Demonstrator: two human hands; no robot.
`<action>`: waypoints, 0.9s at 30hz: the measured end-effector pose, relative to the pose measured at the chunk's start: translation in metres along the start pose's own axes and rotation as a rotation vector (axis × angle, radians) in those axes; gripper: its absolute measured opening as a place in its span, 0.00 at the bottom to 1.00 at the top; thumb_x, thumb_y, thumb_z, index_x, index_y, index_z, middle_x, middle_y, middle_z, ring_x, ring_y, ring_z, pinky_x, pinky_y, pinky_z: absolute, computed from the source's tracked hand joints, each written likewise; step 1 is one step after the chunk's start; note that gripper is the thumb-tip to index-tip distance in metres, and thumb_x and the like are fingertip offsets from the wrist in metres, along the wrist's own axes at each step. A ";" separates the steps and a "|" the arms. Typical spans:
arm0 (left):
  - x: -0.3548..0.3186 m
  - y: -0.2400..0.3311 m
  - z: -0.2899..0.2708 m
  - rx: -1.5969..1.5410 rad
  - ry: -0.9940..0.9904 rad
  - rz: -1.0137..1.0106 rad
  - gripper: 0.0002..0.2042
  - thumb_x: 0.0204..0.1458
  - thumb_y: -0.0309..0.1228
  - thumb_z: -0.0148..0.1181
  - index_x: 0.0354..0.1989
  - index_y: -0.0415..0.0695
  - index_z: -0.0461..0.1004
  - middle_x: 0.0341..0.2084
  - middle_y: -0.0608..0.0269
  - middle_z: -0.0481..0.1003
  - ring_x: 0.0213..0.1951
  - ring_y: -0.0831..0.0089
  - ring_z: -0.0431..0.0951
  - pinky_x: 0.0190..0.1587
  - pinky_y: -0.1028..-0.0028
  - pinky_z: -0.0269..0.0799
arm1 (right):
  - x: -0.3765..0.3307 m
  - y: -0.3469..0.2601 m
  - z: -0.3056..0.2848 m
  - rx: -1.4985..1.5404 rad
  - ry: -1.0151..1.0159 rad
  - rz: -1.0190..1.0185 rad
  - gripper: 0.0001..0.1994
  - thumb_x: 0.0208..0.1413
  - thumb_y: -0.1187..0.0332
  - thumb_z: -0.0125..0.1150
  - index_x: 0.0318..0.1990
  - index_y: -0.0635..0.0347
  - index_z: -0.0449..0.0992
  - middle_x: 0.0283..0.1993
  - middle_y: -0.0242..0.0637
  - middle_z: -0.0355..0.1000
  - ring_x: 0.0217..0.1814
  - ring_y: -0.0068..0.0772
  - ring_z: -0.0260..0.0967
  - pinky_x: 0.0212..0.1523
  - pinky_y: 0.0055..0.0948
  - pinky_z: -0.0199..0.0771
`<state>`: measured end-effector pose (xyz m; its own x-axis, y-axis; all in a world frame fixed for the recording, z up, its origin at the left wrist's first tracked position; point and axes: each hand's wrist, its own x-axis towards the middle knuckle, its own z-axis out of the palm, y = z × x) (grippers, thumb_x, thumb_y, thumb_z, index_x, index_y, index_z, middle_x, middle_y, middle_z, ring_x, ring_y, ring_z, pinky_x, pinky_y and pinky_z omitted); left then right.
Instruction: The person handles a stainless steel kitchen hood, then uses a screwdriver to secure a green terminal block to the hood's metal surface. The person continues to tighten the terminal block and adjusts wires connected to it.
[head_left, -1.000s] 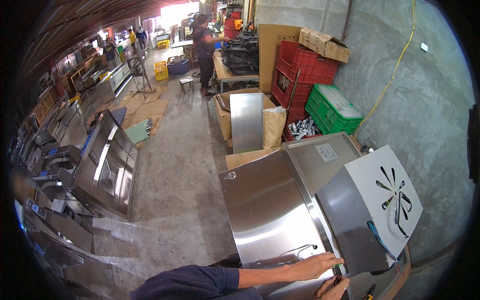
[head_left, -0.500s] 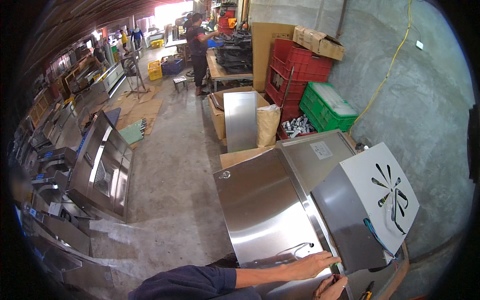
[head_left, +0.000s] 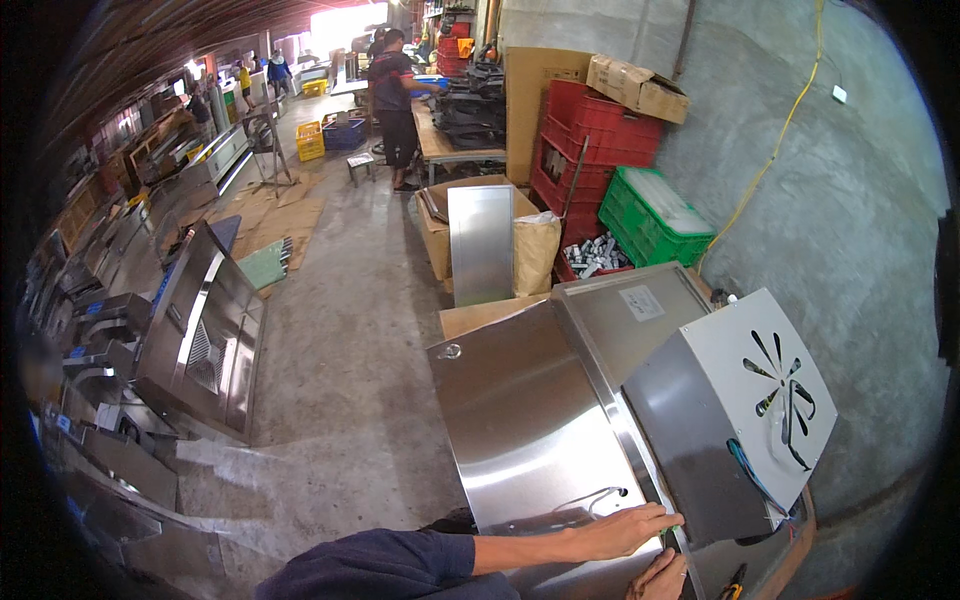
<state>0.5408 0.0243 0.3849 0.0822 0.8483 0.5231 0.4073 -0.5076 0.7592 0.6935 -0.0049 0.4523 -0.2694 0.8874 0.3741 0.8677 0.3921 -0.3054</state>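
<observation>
Fingers of the left hand [head_left: 628, 530] draw close together at a small green piece [head_left: 668, 528], low and right of centre in the frame; whether they pinch it or merely press on it, I cannot tell. Just below, the right hand [head_left: 660, 577] bends its fingers toward the same spot, and what it holds, if anything, is hidden. Both work at the raised edge of a shiny steel panel [head_left: 530, 420], beside a grey box with a slotted pale cover [head_left: 775, 375] at the right.

With so little hold on so small a piece, a slip could drop it along the seam. Fingertips could scrape if they slide on the metal edge. Loose wires [head_left: 745, 465] on the box could snag a passing knuckle, and a careless nudge might shift the yellow-and-black tool [head_left: 737, 580] near the bottom edge.

Left forearm and dark sleeve [head_left: 400, 570] reach across nearly level from lower centre, wrist almost straight, back of the hand upward. Right fingers point up and rightward; that forearm lies out of frame.
</observation>
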 end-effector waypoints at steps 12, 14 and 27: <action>-0.006 -0.014 0.019 -0.007 -0.024 0.035 0.25 0.55 0.12 0.55 0.64 0.32 0.68 0.46 0.45 0.74 0.47 0.53 0.77 0.50 0.60 0.77 | -0.001 0.007 -0.007 0.081 -0.055 -0.010 0.12 0.73 0.66 0.53 0.44 0.68 0.77 0.37 0.60 0.74 0.41 0.66 0.73 0.42 0.54 0.73; -0.002 -0.007 0.013 -0.018 -0.013 0.069 0.26 0.55 0.12 0.56 0.64 0.32 0.67 0.46 0.45 0.74 0.47 0.53 0.77 0.50 0.60 0.77 | -0.002 0.008 -0.008 0.113 -0.076 0.104 0.13 0.74 0.64 0.51 0.43 0.66 0.78 0.34 0.59 0.74 0.38 0.66 0.73 0.40 0.54 0.73; -0.010 -0.016 0.027 0.010 -0.133 0.017 0.27 0.56 0.13 0.57 0.67 0.32 0.66 0.43 0.50 0.73 0.44 0.57 0.75 0.48 0.62 0.76 | -0.007 0.018 -0.012 -0.129 -0.149 -0.173 0.09 0.71 0.67 0.56 0.48 0.63 0.77 0.44 0.55 0.76 0.47 0.61 0.73 0.49 0.51 0.73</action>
<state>0.5583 0.0280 0.3569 0.2086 0.8525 0.4793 0.4141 -0.5209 0.7464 0.7158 -0.0069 0.4547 -0.4688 0.8395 0.2748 0.8469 0.5155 -0.1300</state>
